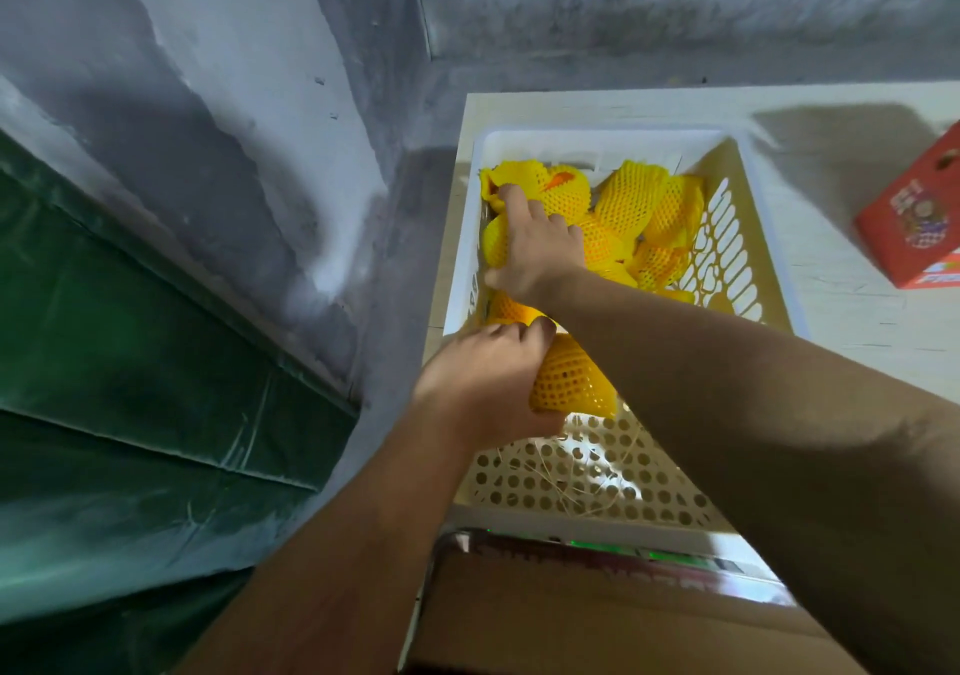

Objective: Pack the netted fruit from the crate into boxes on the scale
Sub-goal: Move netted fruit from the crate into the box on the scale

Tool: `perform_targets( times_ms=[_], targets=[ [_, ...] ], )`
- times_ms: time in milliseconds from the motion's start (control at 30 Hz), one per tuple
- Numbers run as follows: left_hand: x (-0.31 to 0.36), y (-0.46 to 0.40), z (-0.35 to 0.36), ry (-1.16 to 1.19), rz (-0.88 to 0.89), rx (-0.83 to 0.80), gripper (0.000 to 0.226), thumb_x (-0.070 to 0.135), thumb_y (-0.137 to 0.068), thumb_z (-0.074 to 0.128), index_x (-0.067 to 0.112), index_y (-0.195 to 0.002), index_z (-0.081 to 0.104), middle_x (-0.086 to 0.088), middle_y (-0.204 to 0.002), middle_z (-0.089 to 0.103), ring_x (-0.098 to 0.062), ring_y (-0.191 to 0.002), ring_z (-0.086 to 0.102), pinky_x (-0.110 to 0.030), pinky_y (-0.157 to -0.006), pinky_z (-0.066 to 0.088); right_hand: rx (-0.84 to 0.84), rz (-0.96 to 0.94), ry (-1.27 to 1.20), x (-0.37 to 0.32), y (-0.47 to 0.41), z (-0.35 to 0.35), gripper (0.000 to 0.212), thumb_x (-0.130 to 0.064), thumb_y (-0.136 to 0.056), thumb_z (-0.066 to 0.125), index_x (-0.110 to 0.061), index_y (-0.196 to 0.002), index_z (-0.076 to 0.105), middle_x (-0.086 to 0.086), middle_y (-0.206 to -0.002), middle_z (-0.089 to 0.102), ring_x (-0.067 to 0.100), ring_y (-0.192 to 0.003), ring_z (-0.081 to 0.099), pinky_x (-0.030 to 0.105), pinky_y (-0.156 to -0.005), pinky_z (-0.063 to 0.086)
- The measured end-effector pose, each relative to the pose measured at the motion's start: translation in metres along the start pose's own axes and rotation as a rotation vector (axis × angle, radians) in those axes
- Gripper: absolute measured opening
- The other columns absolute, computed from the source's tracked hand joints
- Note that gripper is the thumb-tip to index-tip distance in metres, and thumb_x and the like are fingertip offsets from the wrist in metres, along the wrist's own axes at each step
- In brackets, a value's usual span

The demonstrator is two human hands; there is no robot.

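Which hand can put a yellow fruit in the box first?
Probably the left hand: it already grips a netted fruit and is nearest the cardboard box. The right hand is farther away.

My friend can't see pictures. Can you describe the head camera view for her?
Two bare hands reach into a white perforated plastic crate of yellow foam-netted fruit: the left hand grips one fruit, the right hand rests on the pile. A red printed cardboard box lies beside it.
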State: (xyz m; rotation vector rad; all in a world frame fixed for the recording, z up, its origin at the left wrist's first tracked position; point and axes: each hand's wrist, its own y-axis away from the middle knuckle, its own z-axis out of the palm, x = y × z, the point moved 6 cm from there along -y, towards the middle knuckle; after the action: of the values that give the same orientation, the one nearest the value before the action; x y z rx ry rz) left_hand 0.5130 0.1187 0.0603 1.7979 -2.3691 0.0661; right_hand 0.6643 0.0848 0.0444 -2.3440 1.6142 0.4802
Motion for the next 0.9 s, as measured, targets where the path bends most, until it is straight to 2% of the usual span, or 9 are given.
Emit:
perform_targets(
  times_ms=[133,233,333,400,567,667,767,833,900],
  targets=[
    [0.003,-0.004,0.002,0.003,-0.056,-0.03,0.075,0.069,-0.076,0.071,0.024,-0.126,0.038,-0.008,-0.121,0.066,-0.034,-0.11,0.062,-0.042,-0.078,0.041,-0.02,-0.032,-0.262,0.011,0.033,-0.032,0.073,-0.029,-0.078,0.081,-0.021,-0.143,0.048,0.013,-0.128,0.04,0.037,-0.113,0.055,0.035,-0.094,0.047],
    [0.005,0.001,-0.004,0.071,-0.058,0.005,0.079,0.079,-0.075,0.066,0.027,-0.127,0.038,-0.006,-0.119,0.068,-0.034,-0.107,0.066,-0.043,-0.081,0.049,-0.006,-0.049,-0.379,0.018,0.071,-0.065,0.061,-0.023,-0.078,0.08,-0.018,-0.133,0.055,0.012,-0.119,0.05,0.032,-0.117,0.053,0.028,-0.091,0.044],
    [0.008,0.021,-0.014,0.307,-0.058,-0.038,0.086,0.08,-0.071,0.072,0.035,-0.134,0.035,-0.003,-0.124,0.064,-0.032,-0.11,0.064,-0.048,-0.088,0.055,-0.017,-0.048,-0.593,0.018,0.119,-0.101,0.043,-0.015,-0.08,0.079,-0.017,-0.118,0.061,0.007,-0.099,0.071,0.023,-0.089,0.068,0.037,-0.078,0.055],
    [0.011,0.038,-0.031,0.437,-0.083,-0.001,0.089,0.082,-0.066,0.074,0.039,-0.135,0.036,-0.002,-0.13,0.06,-0.03,-0.115,0.062,-0.051,-0.092,0.056,0.012,-0.064,-0.741,0.013,0.152,-0.126,0.031,-0.007,-0.083,0.079,-0.02,-0.106,0.063,-0.007,-0.079,0.071,0.009,-0.069,0.065,0.029,-0.065,0.053],
    [0.05,0.112,-0.096,0.793,0.026,0.139,0.088,0.077,-0.074,0.078,0.058,-0.14,0.024,0.014,-0.136,0.049,-0.01,-0.117,0.063,-0.049,-0.092,0.06,0.2,-0.031,-1.051,-0.018,0.238,-0.186,0.013,-0.025,-0.08,0.083,-0.026,-0.083,0.07,-0.004,-0.076,0.072,0.015,-0.073,0.068,0.041,-0.072,0.059],
    [0.085,0.168,-0.114,0.878,0.017,0.147,0.08,0.079,-0.074,0.076,0.067,-0.135,0.026,0.035,-0.125,0.05,0.003,-0.11,0.062,-0.04,-0.089,0.06,0.286,-0.024,-1.188,-0.031,0.299,-0.199,0.008,-0.032,-0.084,0.071,-0.029,-0.091,0.072,-0.001,-0.089,0.073,0.023,-0.086,0.071,0.049,-0.08,0.06],
    [0.107,0.226,-0.102,1.013,-0.02,0.115,0.082,0.071,-0.076,0.081,0.069,-0.14,0.03,0.039,-0.127,0.05,0.012,-0.111,0.058,-0.026,-0.088,0.058,0.27,0.027,-1.308,-0.033,0.368,-0.182,0.029,-0.028,-0.089,0.056,-0.029,-0.113,0.071,0.006,-0.119,0.071,0.033,-0.118,0.064,0.061,-0.103,0.049],
    [0.119,0.272,-0.091,1.09,-0.054,0.147,0.084,0.069,-0.075,0.084,0.065,-0.143,0.036,0.035,-0.132,0.053,0.011,-0.114,0.059,-0.018,-0.081,0.059,0.295,0.072,-1.328,-0.034,0.416,-0.168,0.034,-0.028,-0.088,0.057,-0.03,-0.121,0.07,0.004,-0.119,0.072,0.028,-0.117,0.066,0.054,-0.097,0.053],
    [0.127,0.304,-0.08,1.106,-0.117,0.202,0.08,0.075,-0.072,0.081,0.06,-0.141,0.044,0.032,-0.129,0.06,0.008,-0.113,0.062,-0.012,-0.078,0.057,0.328,0.146,-1.369,-0.035,0.457,-0.156,0.047,-0.03,-0.084,0.062,-0.038,-0.13,0.063,0.003,-0.117,0.074,0.023,-0.107,0.072,0.043,-0.081,0.06]
  ],
)
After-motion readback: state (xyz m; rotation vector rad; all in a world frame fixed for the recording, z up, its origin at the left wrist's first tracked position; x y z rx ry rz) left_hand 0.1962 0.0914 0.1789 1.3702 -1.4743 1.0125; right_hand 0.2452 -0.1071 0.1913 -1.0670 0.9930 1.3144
